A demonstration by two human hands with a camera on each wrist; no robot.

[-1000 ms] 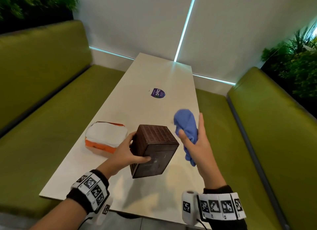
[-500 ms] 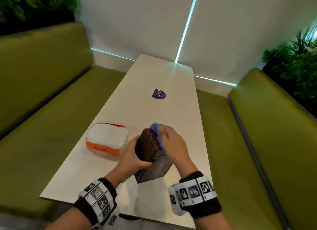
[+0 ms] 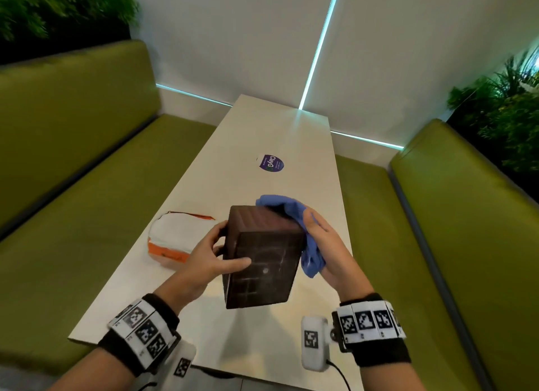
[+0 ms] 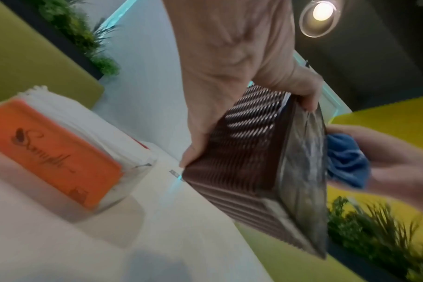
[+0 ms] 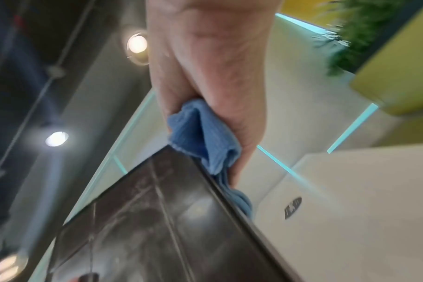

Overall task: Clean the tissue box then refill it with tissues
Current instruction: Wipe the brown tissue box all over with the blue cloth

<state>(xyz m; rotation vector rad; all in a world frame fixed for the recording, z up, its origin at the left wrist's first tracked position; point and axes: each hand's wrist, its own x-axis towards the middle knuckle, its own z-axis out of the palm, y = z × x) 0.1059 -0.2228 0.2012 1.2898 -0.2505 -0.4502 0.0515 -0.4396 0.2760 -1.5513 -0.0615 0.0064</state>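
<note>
Dark brown ribbed plastic tissue box (image 3: 262, 259) looks rigid and light but a bit slick, so gripping across opposite sides seems best. Left hand (image 3: 204, 259) holds it tilted above the white table (image 3: 291, 134), thumb on its base. Right hand (image 3: 326, 250) clutches a crumpled blue cloth (image 3: 306, 239) against its right side.

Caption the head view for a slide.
Left hand holds the brown box while right hand wipes it with a blue cloth.

Olive-green benches (image 3: 87, 163) flank the pale tabletop (image 3: 280, 128); a purple sticker (image 3: 271, 163) lies mid-tabletop; plants (image 3: 501, 110) behind the benches.
</note>
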